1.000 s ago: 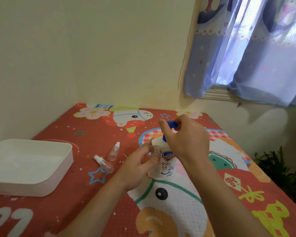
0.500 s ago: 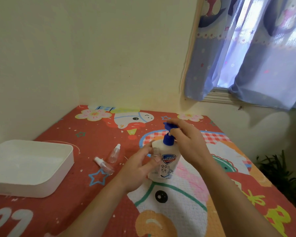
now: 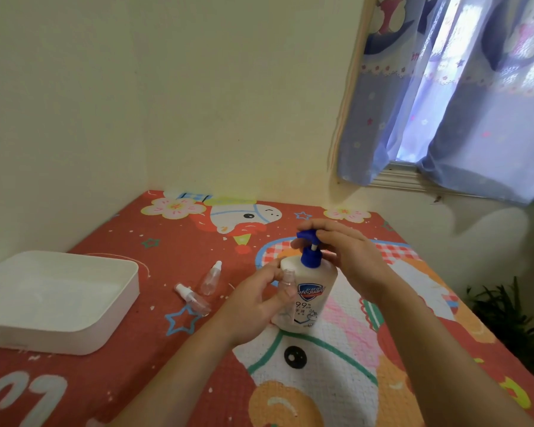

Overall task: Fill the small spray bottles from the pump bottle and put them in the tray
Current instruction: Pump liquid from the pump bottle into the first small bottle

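the left hand (image 3: 253, 309) pinches a small clear bottle (image 3: 288, 283) upright against the white pump bottle (image 3: 309, 295) mid-mat, while the right hand (image 3: 352, 257) rests its fingers on the blue pump head (image 3: 307, 235). two capped spray bottles (image 3: 211, 278) lie to the left, near the white tray (image 3: 84, 334) at the left edge.

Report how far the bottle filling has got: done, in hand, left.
Done: nothing shows as finished; the white tray holds no bottles. In hand: the left hand holds an uncapped small clear bottle against the pump bottle, while the right hand rests on the blue pump head. Left: two capped spray bottles lie on the mat beside the tray, apparently unfilled, and all three must go in.
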`<move>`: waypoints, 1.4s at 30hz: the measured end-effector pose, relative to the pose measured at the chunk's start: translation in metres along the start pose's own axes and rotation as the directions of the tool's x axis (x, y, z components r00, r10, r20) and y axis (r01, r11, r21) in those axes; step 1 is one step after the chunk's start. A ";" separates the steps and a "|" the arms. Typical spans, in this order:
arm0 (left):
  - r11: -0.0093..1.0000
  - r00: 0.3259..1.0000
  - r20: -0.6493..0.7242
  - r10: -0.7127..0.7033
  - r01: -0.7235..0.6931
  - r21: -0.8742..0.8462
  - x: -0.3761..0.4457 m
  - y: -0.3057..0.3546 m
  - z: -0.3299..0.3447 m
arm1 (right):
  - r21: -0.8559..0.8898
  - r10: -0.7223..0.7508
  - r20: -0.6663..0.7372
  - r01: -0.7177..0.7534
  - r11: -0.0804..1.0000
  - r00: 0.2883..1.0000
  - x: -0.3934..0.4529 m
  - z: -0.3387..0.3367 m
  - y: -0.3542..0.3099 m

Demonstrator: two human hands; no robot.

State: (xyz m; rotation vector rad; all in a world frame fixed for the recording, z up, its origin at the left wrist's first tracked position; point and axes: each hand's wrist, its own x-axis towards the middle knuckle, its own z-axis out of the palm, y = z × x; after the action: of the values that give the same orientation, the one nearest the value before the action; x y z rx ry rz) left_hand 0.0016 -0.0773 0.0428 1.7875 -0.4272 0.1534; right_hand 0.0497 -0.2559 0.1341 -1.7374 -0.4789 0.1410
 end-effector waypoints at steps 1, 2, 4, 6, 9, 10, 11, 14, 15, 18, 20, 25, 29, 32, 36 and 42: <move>1.000 1.000 0.001 0.002 -0.002 0.011 0.000 0.000 -0.001 | -0.010 0.005 -0.008 -0.005 1.000 1.000 0.001 0.002 0.000; 1.000 1.000 0.002 -0.005 0.005 0.028 0.000 0.001 -0.003 | -0.028 0.011 -0.035 -0.012 1.000 0.999 0.002 0.004 0.001; 0.995 0.999 -0.040 -0.036 0.040 0.095 0.001 0.006 -0.009 | -0.042 0.017 -0.120 -0.022 0.999 0.993 0.004 0.012 0.002; 0.982 0.990 -0.143 -0.008 0.035 0.184 0.001 0.015 -0.017 | -0.066 0.014 -0.186 -0.027 0.997 0.982 0.007 0.018 0.003; 0.980 0.972 -0.233 0.018 0.029 0.197 0.003 0.031 -0.024 | -0.130 -0.003 -0.216 -0.026 0.991 0.976 0.007 0.025 0.003; 0.985 0.978 -0.211 -0.002 0.038 0.167 0.004 0.035 -0.025 | -0.143 -0.010 -0.216 -0.021 0.990 0.976 0.007 0.027 0.003; 0.986 0.983 -0.184 -0.023 0.053 0.161 0.006 0.036 -0.026 | -0.153 -0.015 -0.207 -0.017 0.988 0.978 0.007 0.028 0.002; 0.972 0.988 -0.151 -0.044 0.077 0.221 0.007 0.035 -0.028 | -0.188 -0.007 -0.166 -0.025 0.982 0.986 0.005 0.032 -0.003; 0.974 0.988 -0.145 -0.045 0.076 0.215 0.007 0.035 -0.028 | -0.191 0.003 -0.162 -0.034 0.981 0.987 0.004 0.032 -0.005; 0.977 0.991 -0.126 -0.045 0.070 0.202 0.008 0.032 -0.028 | -0.181 0.022 -0.165 -0.052 0.982 0.986 0.002 0.032 -0.009; 0.980 0.993 -0.117 -0.030 0.052 0.193 0.009 0.032 -0.028 | -0.175 0.027 -0.180 -0.060 0.983 0.983 0.002 0.034 -0.010; 0.987 0.995 -0.093 -0.019 0.033 0.160 0.008 0.036 -0.028 | -0.164 0.072 -0.208 -0.107 0.981 0.975 0.003 0.033 -0.013; 0.988 0.997 -0.076 -0.008 0.020 0.153 0.010 0.039 -0.031 | -0.180 0.092 -0.201 -0.129 0.975 0.975 0.000 0.037 -0.017; 0.992 0.998 -0.060 0.006 0.001 0.123 0.010 0.046 -0.034 | -0.162 0.131 -0.181 -0.161 0.973 0.975 -0.001 0.037 -0.017; 0.996 0.999 -0.032 -0.009 0.012 0.091 0.009 0.051 -0.038 | -0.189 0.160 -0.149 -0.187 0.964 0.976 -0.003 0.036 -0.018; 0.977 1.000 -0.018 -0.009 0.012 0.212 0.013 0.049 -0.042 | -0.264 0.398 -0.068 -0.402 0.877 0.915 0.012 0.020 -0.037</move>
State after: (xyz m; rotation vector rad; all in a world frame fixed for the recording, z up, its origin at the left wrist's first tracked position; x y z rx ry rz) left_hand 0.0013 -0.0494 0.1026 1.9961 -0.4009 0.2129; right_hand 0.0443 -0.2271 0.1673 -2.0942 -0.1233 0.3754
